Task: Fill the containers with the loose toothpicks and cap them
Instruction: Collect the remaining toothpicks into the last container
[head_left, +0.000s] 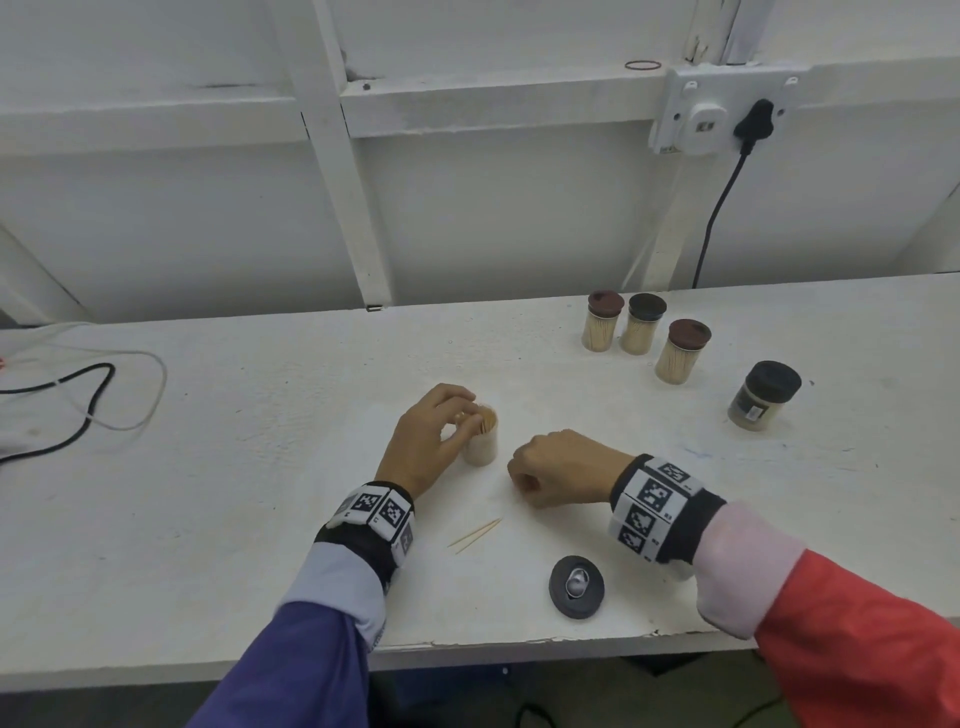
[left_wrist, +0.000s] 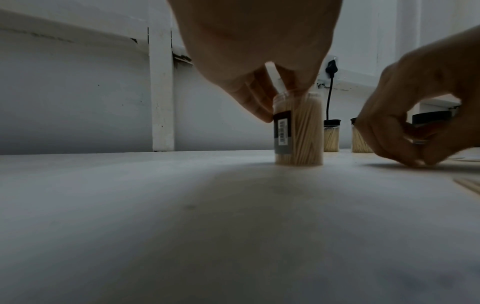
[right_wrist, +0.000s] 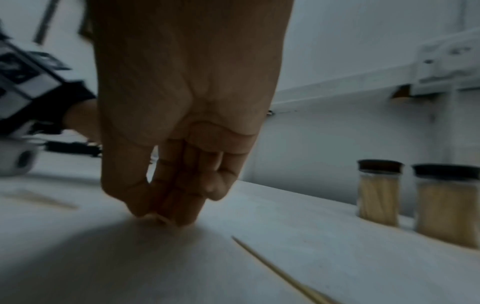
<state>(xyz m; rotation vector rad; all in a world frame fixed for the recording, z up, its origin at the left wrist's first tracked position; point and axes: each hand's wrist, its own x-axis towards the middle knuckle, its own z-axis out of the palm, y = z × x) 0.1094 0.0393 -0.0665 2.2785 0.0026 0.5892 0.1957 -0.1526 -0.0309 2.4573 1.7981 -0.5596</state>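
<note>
Left hand (head_left: 427, 439) forward of its wrist, fingers curled in a grip, palm facing right; right hand (head_left: 563, 469) knuckles up, fingertips (right_wrist: 179, 216) bunched with the thumb and pressed down; both wrists wear marker bands (head_left: 657, 506); forearms low, angled inward.

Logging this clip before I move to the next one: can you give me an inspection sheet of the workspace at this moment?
Surface: white table, scuffed, its front edge chipped.
Job's things: open container upright, packed with toothpicks, uncapped; loose toothpicks near the front; dark cap lying apart; four capped containers at back right.
Clutter: rubber band on the wall ledge.
Hands: left hand grips the open container by its rim; right hand has its fingertips bunched on the table, what they pinch is hidden.
Cables: black and white cables looped at far left; black lead hanging from the plug.
Surroundings: white panelled wall, socket plate.
</note>
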